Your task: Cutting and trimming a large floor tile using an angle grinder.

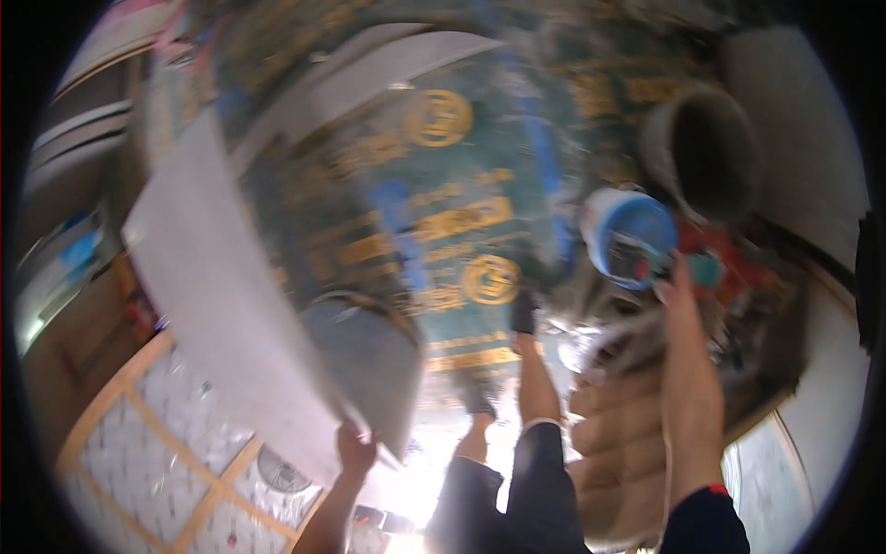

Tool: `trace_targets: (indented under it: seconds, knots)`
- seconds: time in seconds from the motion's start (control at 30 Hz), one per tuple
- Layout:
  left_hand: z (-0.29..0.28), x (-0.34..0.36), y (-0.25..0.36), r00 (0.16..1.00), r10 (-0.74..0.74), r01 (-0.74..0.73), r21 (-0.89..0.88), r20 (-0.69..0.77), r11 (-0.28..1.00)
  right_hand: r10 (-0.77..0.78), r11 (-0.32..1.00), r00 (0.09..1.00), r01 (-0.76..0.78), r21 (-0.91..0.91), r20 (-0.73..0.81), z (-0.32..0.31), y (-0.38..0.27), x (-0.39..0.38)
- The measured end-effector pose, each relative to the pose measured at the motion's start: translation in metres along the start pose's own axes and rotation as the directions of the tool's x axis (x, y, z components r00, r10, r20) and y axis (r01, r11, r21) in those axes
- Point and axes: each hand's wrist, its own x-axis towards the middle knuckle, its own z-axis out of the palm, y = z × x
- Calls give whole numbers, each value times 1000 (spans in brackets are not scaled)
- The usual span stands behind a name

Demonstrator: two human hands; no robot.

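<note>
My left hand (355,448) is closed on the lower edge of a long, pale board or sheet (198,258), which stretches up and away to the left. Just beyond that hand, a grey rounded container (360,346) stands partly behind the board. On the right, my right hand (674,274) reaches to the rim of a white bucket with a blue inside (637,226). Dark tools or other small things lie in the bucket, too blurred to name. Motion smears the right fingers, so whether they grip the rim or something inside it is unclear.
Green sheeting with yellow print and blue tape strips (461,185) covers the floor. Another pale curved sheet (388,69) lies farther off. A large grey bucket (706,152) stands beyond the white one. Brown padded material (618,443) is near my right leg, and a wood-framed panel (166,452) at lower left.
</note>
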Motion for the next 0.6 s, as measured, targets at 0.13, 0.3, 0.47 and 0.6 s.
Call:
trace_targets:
  seconds: [0.13, 0.3, 0.47, 0.6]
  knots:
    - [-7, 7, 31, 996, 54, -49, 70, -64, 996, 62, 998, 993, -61, -8, 102, -8, 13, -9]
    - [-52, 23, 76, 995, -96, 94, -44, -24, 995, 44, 999, 998, -44, 1, -44, 48, 38, -55]
    - [-63, 30, 91, 991, -123, 131, -159, 56, 979, -185, 912, 973, 118, -392, -136, 12, 40, -71]
    - [-75, 36, 99, 967, -208, 239, -255, 145, 937, -117, 836, 992, 80, -542, -36, -50, 75, -101]
